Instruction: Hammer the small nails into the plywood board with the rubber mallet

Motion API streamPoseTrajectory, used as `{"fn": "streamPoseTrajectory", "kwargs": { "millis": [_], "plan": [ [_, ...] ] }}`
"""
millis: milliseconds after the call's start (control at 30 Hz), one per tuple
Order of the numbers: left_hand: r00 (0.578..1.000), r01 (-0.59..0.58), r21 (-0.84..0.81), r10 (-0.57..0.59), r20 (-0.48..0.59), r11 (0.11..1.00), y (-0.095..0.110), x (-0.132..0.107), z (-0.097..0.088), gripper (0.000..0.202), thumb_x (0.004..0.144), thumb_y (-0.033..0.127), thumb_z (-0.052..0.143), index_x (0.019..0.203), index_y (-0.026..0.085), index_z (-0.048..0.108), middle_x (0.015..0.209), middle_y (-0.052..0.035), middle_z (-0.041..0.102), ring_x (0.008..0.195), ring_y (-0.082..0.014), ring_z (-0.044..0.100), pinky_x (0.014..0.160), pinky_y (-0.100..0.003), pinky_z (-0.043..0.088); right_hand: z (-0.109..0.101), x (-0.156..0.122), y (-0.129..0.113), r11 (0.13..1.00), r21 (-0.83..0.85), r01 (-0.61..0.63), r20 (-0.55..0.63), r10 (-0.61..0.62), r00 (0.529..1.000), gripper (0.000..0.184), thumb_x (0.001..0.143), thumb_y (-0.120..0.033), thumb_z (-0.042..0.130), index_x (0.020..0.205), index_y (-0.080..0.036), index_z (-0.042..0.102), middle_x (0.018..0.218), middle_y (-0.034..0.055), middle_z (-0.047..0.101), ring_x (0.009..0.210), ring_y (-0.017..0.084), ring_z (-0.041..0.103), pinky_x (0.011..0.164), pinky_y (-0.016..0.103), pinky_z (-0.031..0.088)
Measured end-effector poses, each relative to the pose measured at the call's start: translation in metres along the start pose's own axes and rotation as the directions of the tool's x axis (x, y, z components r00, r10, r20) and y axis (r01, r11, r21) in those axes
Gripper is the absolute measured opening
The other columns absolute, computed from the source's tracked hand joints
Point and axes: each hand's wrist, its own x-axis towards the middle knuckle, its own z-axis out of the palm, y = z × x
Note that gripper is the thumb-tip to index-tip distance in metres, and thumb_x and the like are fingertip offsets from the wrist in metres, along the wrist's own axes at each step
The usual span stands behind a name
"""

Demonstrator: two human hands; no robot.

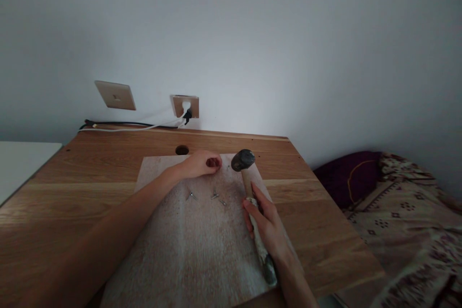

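Observation:
My right hand (265,221) is wrapped round the wooden handle of a hammer (246,184). Its dark, blunt head is raised over the far right part of a pale, worn board (180,255). Over the board's far edge, my left hand (202,163) has its fingers curled with the tips pressed together; whatever they pinch, if anything, is hidden or too small to make out. On the board nearer to me lie small metal nails or screws (215,194), with another little group (191,195) to the left and a small piece (223,202) to the right.
The board lies on a wooden table (306,216) against a pale wall. A round cable hole (182,149) is behind the board. Cables (126,128) run along the back edge to a wall socket (186,106). A white surface (25,163) stands left; patterned bedding (400,221) lies right.

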Motion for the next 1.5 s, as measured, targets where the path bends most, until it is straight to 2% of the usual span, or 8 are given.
{"fn": "streamPoseTrajectory", "kwargs": {
  "millis": [500,733,833,967,1067,1267,1400,1500],
  "plan": [
    [0.996,0.072,0.000,-0.072,-0.055,0.997,0.002,0.001,0.001,0.040,0.073,0.012,0.073,0.113,0.020,0.072,0.081,0.0022,0.075,0.072,-0.0161,0.068,0.070,-0.027,0.050,0.012,0.003,0.003,0.998,-0.019,0.056,0.175,-0.052,0.983,0.071,0.092,-0.058,0.069,0.152,-0.021,0.060,0.051,-0.0073,0.050,0.040,0.013,0.041,0.036,0.023,0.038],
    [0.993,0.115,0.105,-0.112,-0.029,0.988,0.013,-0.003,-0.010,0.038,0.069,0.014,0.072,0.107,0.018,0.067,0.087,-0.0008,0.072,0.078,-0.0198,0.068,0.068,-0.029,0.048,0.012,0.001,0.006,0.998,-0.054,0.023,0.177,-0.013,0.984,0.077,0.093,-0.056,0.065,0.157,-0.015,0.052,0.050,-0.0080,0.051,0.039,0.012,0.040,0.037,0.023,0.039],
    [0.994,0.022,0.242,-0.048,0.100,0.970,0.030,-0.008,-0.020,0.030,0.065,0.013,0.073,0.094,0.019,0.067,0.092,-0.0025,0.070,0.080,-0.0212,0.066,0.068,-0.029,0.048,0.012,-0.001,0.002,0.999,-0.041,0.032,0.129,-0.027,0.991,0.083,0.091,-0.056,0.067,0.158,-0.011,0.048,0.048,-0.0092,0.048,0.040,0.013,0.039,0.035,0.024,0.039],
    [0.922,-0.183,0.283,0.064,0.381,0.942,0.051,-0.016,-0.014,0.022,0.065,0.011,0.072,0.084,0.023,0.069,0.095,-0.0022,0.068,0.087,-0.0221,0.066,0.074,-0.030,0.051,0.010,-0.001,0.000,0.999,0.008,0.043,0.064,-0.043,0.997,0.081,0.090,-0.056,0.068,0.156,-0.012,0.050,0.051,-0.0094,0.048,0.041,0.013,0.040,0.034,0.024,0.039],
    [0.902,-0.224,0.340,0.063,0.427,0.913,0.058,-0.017,-0.002,0.015,0.067,0.010,0.071,0.076,0.022,0.070,0.091,-0.0037,0.067,0.080,-0.0211,0.064,0.070,-0.031,0.049,0.008,0.000,0.001,0.999,0.028,0.037,0.041,-0.038,0.998,0.081,0.089,-0.055,0.068,0.155,-0.012,0.051,0.051,-0.0096,0.047,0.040,0.013,0.039,0.034,0.024,0.038],
    [0.942,-0.075,0.301,-0.031,0.335,0.951,0.046,-0.012,-0.013,0.013,0.070,0.010,0.067,0.074,0.021,0.071,0.072,0.0008,0.068,0.068,-0.0171,0.062,0.064,-0.028,0.045,0.007,-0.003,-0.006,1.000,0.011,0.024,0.039,-0.025,0.999,0.086,0.087,-0.060,0.069,0.155,-0.010,0.052,0.051,-0.0090,0.048,0.041,0.012,0.039,0.036,0.024,0.038],
    [0.989,0.030,0.128,-0.048,0.140,0.991,0.030,-0.008,-0.033,0.026,0.080,0.017,0.067,0.103,0.020,0.075,0.087,-0.0005,0.076,0.077,-0.0163,0.068,0.072,-0.026,0.049,0.008,-0.004,-0.010,1.000,0.014,0.011,0.040,-0.011,0.999,0.091,0.087,-0.059,0.068,0.157,-0.005,0.047,0.054,-0.0088,0.049,0.041,0.012,0.040,0.035,0.024,0.038],
    [0.997,0.057,0.036,-0.059,0.050,0.998,0.017,-0.007,-0.037,0.021,0.086,0.025,0.066,0.104,0.018,0.076,0.094,-0.0043,0.078,0.084,-0.0179,0.069,0.076,-0.028,0.050,0.008,-0.003,-0.008,1.000,0.024,-0.011,0.023,0.010,1.000,0.095,0.085,-0.060,0.068,0.158,-0.003,0.044,0.054,-0.0086,0.050,0.042,0.013,0.041,0.035,0.025,0.038]
  ]
}}
